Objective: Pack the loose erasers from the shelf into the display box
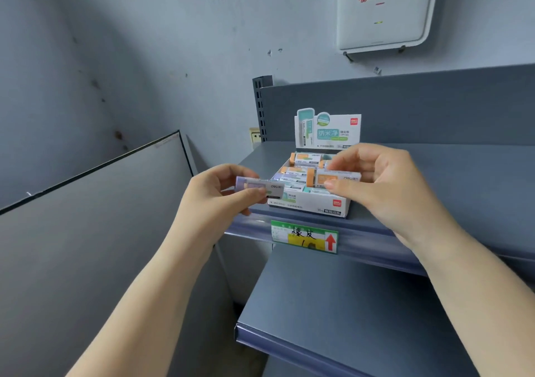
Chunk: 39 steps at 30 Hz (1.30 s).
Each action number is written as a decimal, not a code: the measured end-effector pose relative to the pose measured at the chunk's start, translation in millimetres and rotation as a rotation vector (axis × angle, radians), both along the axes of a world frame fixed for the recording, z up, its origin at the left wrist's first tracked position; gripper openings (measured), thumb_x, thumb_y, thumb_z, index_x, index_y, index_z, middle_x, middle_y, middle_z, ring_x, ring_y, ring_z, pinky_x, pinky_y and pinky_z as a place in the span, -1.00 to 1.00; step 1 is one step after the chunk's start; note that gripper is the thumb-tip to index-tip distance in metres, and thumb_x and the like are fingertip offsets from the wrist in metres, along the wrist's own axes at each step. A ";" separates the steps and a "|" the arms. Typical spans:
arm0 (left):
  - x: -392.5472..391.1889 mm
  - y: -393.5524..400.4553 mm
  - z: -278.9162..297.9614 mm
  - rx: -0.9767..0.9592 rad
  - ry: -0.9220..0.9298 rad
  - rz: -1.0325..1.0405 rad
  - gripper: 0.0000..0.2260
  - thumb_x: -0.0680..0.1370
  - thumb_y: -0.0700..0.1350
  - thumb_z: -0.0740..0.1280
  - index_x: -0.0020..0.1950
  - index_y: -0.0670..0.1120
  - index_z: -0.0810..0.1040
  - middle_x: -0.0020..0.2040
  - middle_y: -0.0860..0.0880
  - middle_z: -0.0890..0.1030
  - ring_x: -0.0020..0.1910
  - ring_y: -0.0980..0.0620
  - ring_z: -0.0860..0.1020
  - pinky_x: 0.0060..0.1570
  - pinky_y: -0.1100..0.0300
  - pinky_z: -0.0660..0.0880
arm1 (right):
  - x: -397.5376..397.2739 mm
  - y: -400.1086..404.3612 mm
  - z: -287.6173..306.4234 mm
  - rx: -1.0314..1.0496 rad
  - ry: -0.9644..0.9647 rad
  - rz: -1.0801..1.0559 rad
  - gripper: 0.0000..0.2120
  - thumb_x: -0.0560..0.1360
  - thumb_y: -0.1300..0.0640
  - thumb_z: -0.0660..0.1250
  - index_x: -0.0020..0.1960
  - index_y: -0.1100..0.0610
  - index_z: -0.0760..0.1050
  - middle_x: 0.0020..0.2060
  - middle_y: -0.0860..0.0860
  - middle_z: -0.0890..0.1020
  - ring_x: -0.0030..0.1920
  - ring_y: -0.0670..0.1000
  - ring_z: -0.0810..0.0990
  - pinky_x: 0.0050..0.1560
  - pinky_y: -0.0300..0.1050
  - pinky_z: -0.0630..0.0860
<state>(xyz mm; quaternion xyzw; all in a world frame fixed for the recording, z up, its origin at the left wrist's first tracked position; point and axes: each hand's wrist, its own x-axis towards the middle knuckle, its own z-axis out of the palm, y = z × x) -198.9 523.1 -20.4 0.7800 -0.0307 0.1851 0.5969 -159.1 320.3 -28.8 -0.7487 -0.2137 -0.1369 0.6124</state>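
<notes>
Purple-ended eraser (259, 187) pinched in left hand (223, 191), thumb below, fingers above, long axis level, purple end pointing left; sleeve reads "deli". Held just left of display box (311, 205), clear of shelf. Right hand (382, 182) pinches orange-ended eraser (333, 178), same "deli" mark, long axis level, orange end left, over box's open top. Box holds more erasers in rows; upright header card (330, 130) prints Chinese text, red logo. Box sits near front lip of grey shelf (448, 174); open shelf to right. Green-yellow price tag (304, 236), handwritten, red arrow, on edge. White wall unit (382, 8) above.
</notes>
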 end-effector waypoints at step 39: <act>174.2 3.5 17.2 0.581 -0.011 -0.575 -0.93 0.37 -0.12 0.48 -0.17 0.00 0.66 -0.26 0.16 0.66 -0.37 0.29 0.53 -0.41 0.54 0.31 | 65.8 5.6 14.3 -0.493 0.155 -0.291 -0.92 0.27 0.10 0.44 -0.26 -0.03 0.59 -0.32 -0.10 0.67 -0.21 0.09 0.61 -0.06 0.05 0.52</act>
